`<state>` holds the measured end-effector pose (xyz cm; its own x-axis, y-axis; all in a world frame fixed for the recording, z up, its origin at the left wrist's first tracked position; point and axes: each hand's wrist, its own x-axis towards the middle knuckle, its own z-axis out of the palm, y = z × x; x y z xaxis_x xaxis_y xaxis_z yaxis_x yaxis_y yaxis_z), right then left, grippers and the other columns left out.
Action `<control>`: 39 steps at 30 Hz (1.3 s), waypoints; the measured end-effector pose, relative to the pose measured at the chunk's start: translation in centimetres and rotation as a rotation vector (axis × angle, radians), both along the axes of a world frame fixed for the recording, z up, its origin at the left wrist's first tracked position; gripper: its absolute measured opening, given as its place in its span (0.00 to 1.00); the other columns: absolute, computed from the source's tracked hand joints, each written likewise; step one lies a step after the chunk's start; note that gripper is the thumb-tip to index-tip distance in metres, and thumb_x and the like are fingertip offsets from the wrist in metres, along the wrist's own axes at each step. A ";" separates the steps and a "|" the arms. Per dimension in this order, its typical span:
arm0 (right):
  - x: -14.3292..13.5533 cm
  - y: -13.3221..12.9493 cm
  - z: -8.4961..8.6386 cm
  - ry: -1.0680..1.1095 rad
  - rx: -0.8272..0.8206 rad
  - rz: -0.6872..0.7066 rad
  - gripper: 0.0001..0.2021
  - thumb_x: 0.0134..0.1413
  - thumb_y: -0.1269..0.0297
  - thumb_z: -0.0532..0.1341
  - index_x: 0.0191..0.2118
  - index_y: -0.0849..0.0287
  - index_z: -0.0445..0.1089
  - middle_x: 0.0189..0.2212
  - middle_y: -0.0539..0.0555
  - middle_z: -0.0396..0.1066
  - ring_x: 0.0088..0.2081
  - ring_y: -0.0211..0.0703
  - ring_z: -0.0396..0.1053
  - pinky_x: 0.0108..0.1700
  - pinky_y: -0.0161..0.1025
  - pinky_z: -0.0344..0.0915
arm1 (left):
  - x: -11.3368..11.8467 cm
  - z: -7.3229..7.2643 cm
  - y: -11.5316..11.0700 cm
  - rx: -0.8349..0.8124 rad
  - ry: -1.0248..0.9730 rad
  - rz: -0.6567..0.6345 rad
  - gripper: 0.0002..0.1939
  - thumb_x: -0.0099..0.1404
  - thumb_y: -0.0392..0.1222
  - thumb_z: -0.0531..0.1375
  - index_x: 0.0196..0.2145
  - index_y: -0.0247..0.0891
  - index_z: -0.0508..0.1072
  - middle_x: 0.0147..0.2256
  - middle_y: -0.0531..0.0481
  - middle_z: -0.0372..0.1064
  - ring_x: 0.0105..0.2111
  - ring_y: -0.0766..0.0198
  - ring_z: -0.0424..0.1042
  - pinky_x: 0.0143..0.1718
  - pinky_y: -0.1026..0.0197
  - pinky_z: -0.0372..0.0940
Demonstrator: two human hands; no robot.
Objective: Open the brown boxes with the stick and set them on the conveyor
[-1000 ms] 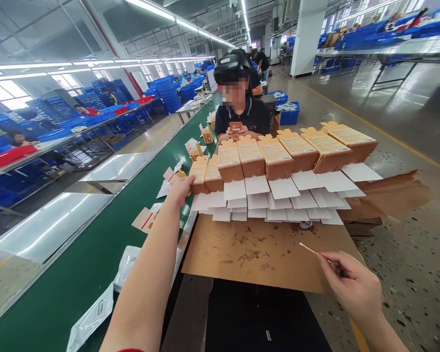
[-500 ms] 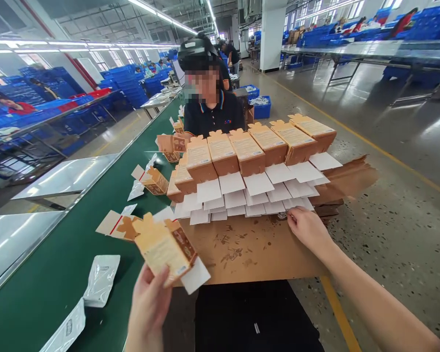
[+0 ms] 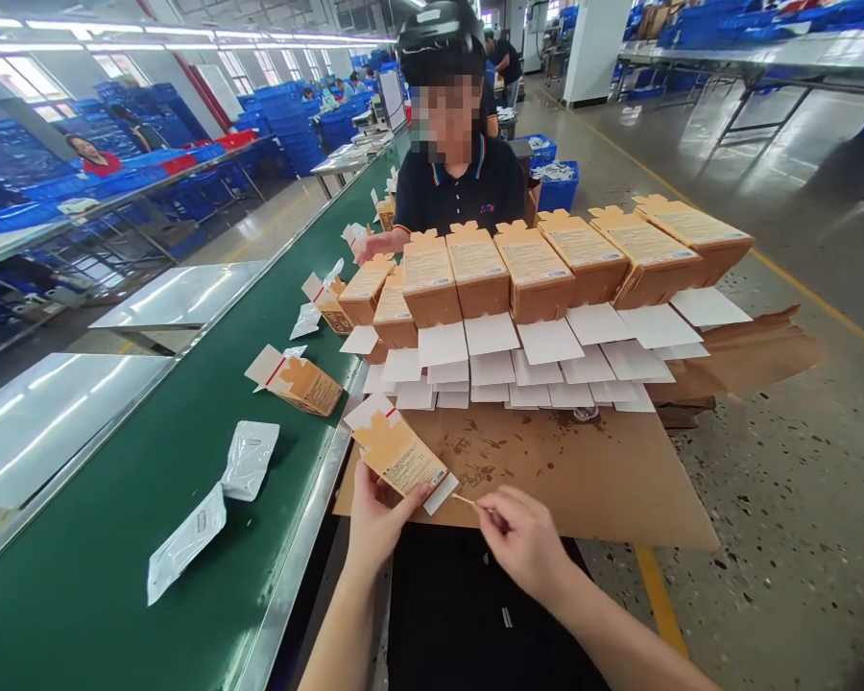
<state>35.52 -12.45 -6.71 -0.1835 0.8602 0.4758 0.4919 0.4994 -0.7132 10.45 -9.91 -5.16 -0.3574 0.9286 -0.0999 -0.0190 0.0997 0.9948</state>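
Observation:
My left hand (image 3: 383,513) is closed around a small tan carton (image 3: 403,451), tilted over the brown cardboard sheet. Its upper end stands open, with a white flap and a red strip; a second white flap sticks out at the lower end. My right hand (image 3: 522,537) pinches a thin pale stick (image 3: 465,500), whose tip points at that lower flap and lies close to it. Whether they touch I cannot tell. Beyond both hands, tan cartons (image 3: 537,274) are stacked in rows, their white flaps (image 3: 493,336) hanging toward me.
A green conveyor belt (image 3: 187,470) runs along the left, carrying silver pouches (image 3: 251,461) and open cartons (image 3: 306,384). A small clear dish (image 3: 586,415) sits by the flaps on the cardboard sheet (image 3: 619,480). A co-worker (image 3: 461,187) sits opposite, one hand (image 3: 381,245) near the belt.
My left hand has brought the carton right, over the cardboard. My right hand has come from beside the dish toward the carton, the stick now showing. The co-worker's hand no longer holds a carton.

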 end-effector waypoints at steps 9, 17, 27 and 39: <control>-1.3 1.8 -0.9 -0.082 0.002 0.016 0.17 0.82 0.74 0.59 0.37 0.52 0.77 0.29 0.48 0.73 0.28 0.39 0.70 0.32 0.36 0.67 | -0.3 -0.3 -1.3 0.020 0.158 -0.039 0.44 0.54 0.60 0.89 0.61 0.45 0.78 0.60 0.37 0.86 0.63 0.37 0.87 0.68 0.37 0.80; 3.2 -0.3 2.5 0.030 -0.045 -0.151 0.17 0.82 0.66 0.63 0.35 0.48 0.78 0.24 0.45 0.67 0.23 0.40 0.68 0.27 0.36 0.68 | 0.9 -3.2 -2.8 0.044 0.368 -0.019 0.33 0.60 0.61 0.84 0.56 0.45 0.84 0.52 0.38 0.88 0.52 0.37 0.90 0.54 0.41 0.85; 6.4 -1.2 4.4 0.149 -0.118 -0.219 0.17 0.78 0.56 0.67 0.33 0.47 0.85 0.22 0.49 0.73 0.21 0.44 0.71 0.23 0.40 0.71 | -4.5 -1.5 -1.3 0.022 0.443 0.212 0.38 0.52 0.65 0.85 0.54 0.47 0.81 0.51 0.37 0.88 0.53 0.31 0.89 0.60 0.29 0.83; 11.7 0.0 4.5 0.135 0.083 -0.390 0.15 0.75 0.54 0.73 0.33 0.49 0.87 0.22 0.50 0.78 0.20 0.43 0.71 0.23 0.40 0.71 | -13.9 3.4 -0.9 -0.016 0.743 0.782 0.55 0.37 0.62 0.87 0.58 0.44 0.71 0.56 0.40 0.70 0.65 0.24 0.77 0.76 0.16 0.66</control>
<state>47.21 -12.43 -2.20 0.2172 0.8106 0.5439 0.5608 0.3524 -0.7492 -3.49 -10.77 -1.78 -0.8268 0.4174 0.3770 0.5256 0.3347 0.7821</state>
